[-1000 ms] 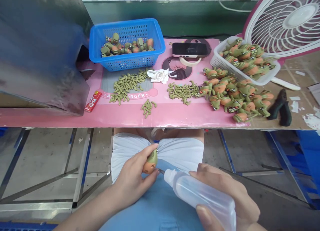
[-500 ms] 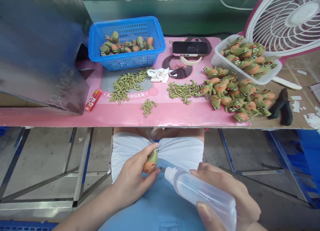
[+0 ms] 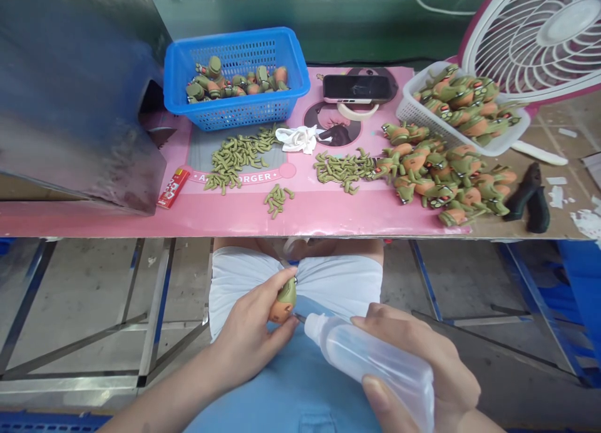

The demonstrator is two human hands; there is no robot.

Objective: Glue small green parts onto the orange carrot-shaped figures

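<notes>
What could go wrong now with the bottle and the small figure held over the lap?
The bottle in the right hand has its thin tip at the figure, close to the left hand's fingers: liquid may reach skin. Drips may fall on the blue cloth below.

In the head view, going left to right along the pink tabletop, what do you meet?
Grey metal machine housing → small red packet → blue plastic basket of figures → black phone → white basket of green-orange figures → black tool.
</notes>
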